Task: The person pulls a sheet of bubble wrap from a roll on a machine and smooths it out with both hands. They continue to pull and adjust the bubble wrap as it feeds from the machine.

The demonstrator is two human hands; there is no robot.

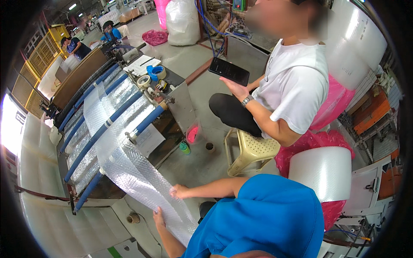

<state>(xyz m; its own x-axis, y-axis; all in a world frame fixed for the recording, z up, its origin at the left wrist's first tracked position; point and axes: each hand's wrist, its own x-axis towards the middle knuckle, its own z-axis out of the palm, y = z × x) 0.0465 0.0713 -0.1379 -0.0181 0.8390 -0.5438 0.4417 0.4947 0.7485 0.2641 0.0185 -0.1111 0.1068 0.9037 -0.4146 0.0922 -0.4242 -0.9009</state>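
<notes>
A clear strip of bubble wrap [133, 174] comes off a machine with blue rollers [97, 137] and slopes down toward my body. My left hand [159, 218] grips its left edge, thumb pointing up along the film. On the opposite edge, a little farther out, my right hand [179, 191] is closed, pinching the film. Between my hands the sheet hangs folded lengthwise and shiny. Its lower end disappears beside my blue shirt, so I cannot see where it stops.
A seated person in white [292, 86] holds a phone [229, 72] beside a cream plastic stool [243, 152]. Tape rolls [158, 72] lie on the machine's side table. A bubble wrap roll [320, 174] stands at right. A green bottle [184, 148] is on the floor.
</notes>
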